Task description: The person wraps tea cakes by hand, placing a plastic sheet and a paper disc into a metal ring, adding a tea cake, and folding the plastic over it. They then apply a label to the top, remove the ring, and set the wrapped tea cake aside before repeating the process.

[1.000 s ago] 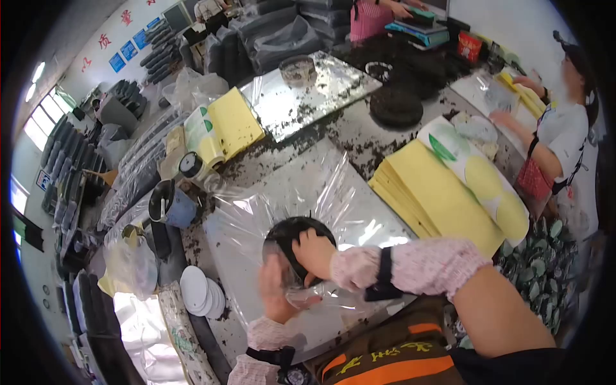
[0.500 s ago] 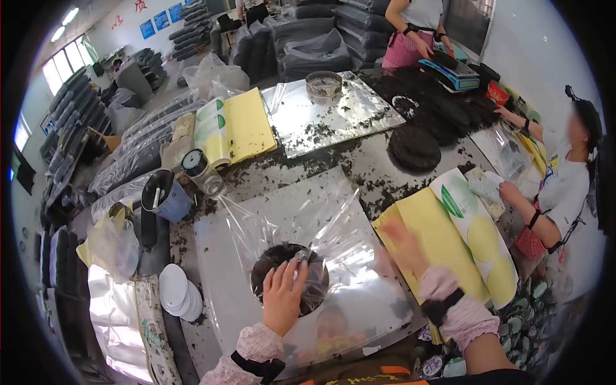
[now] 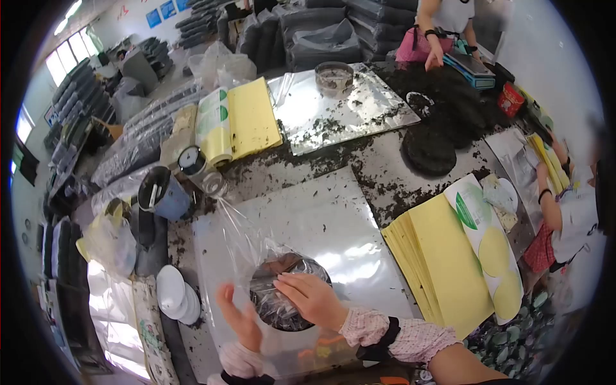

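A dark round cake (image 3: 269, 300) of flaky material lies on a shiny metal sheet in front of me. Clear plastic film (image 3: 240, 228) covers part of it and trails up and left in loose folds. My right hand (image 3: 314, 300) rests over the cake from the right, fingers stretched out flat on the film. Just left of the cake, my left hand (image 3: 242, 321) is raised with fingers apart, slightly blurred and holding nothing. Both wrists have pink sleeves and black bands.
Yellow sheets (image 3: 443, 263) and a printed roll lie to the right; white discs (image 3: 172, 292), a blue cup (image 3: 165, 196) and a glass jar (image 3: 208, 179) to the left. More dark cakes (image 3: 428, 151) sit farther back. Co-workers stand at the far and right sides.
My right hand has come from the yellow sheets onto the film over the cake. My left hand has lifted off it to the left. The film's right part is now folded down.
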Action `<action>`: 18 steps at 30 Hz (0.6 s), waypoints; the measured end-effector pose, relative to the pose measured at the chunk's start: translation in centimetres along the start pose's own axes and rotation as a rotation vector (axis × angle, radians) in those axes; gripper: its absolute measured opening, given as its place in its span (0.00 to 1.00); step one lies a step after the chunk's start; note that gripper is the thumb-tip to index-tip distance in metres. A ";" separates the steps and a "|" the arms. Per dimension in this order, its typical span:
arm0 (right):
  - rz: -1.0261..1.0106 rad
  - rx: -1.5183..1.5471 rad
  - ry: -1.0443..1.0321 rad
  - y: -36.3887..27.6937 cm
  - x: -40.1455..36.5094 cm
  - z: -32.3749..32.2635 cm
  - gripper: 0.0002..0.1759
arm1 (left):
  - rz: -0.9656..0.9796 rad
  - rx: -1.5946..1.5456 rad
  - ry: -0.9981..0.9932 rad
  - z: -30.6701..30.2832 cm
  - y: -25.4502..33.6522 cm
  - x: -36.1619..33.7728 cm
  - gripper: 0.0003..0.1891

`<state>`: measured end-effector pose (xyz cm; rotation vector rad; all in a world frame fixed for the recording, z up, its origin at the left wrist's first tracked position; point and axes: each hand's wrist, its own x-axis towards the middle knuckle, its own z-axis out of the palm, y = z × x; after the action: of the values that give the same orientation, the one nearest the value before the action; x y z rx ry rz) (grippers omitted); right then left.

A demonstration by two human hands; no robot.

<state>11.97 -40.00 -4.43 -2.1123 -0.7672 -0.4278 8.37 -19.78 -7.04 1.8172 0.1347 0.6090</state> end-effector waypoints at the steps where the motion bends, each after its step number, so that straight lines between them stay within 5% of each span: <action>1: -0.008 -0.044 -0.030 -0.3 -0.1 0.2 0.23 | -0.001 -0.045 -0.129 0.5 1.1 0.3 0.41; 3: -0.006 0.102 -0.081 0.2 0.0 0.2 0.28 | 0.022 -0.149 -0.379 2.9 3.9 3.0 0.44; 4: 0.000 0.245 -0.091 0.5 0.1 -1.0 0.29 | 0.314 0.182 -0.508 3.0 3.9 3.0 0.46; 6: -0.059 0.504 0.060 3.0 -1.3 -2.0 0.32 | 0.458 0.349 -0.458 3.6 2.4 1.7 0.41; 9: 0.486 0.571 0.510 4.3 3.1 -1.4 0.27 | 0.517 0.430 -0.521 4.0 1.7 2.2 0.33; 12: 0.375 0.716 -0.145 0.6 6.3 -2.2 0.22 | 0.308 0.327 -0.459 4.2 0.4 0.7 0.28; 13: 0.261 0.578 -0.121 0.0 4.4 -1.5 0.22 | 0.211 0.265 -0.409 4.0 -0.1 0.4 0.27; 17: -0.031 0.214 -0.115 -0.7 0.0 -0.8 0.16 | 0.410 0.459 -0.197 4.4 0.5 0.8 0.30; 18: -0.018 0.193 -0.139 -1.1 -0.3 -1.5 0.13 | 0.488 0.481 -0.476 3.5 0.9 1.3 0.35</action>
<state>10.94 -40.82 -3.01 -1.9698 -0.8720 -0.2090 10.92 -22.65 -6.52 2.4390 -0.5397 0.4812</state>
